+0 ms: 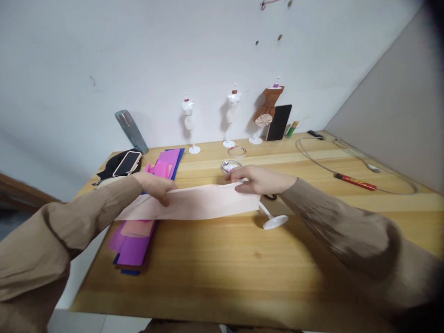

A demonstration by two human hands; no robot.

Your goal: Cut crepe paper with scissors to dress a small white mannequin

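A long pale pink strip of paper or cloth (pixel 204 202) stretches sideways above the wooden table. My left hand (pixel 157 186) pinches its upper edge left of the middle. Near the strip's right end, my right hand (pixel 255 180) grips the same edge between thumb and fingers. From behind that end sticks out a tilted white stand base (pixel 275 222); the strip hides whatever it belongs to. Beneath the strip's left part lies a stack of purple, blue and pink sheets (pixel 133 249). Just beyond my right hand is a small round dish (pixel 229 166) with white bits in it.
Along the wall stand two white mini mannequins (pixel 189 122) and a mannequin in a brown dress (pixel 268 105), beside a dark tablet (pixel 279 122). A spray bottle (pixel 132 131) and phone (pixel 127 163) are at left. A looped cable (pixel 312 159) and red tube (pixel 355 181) lie right.
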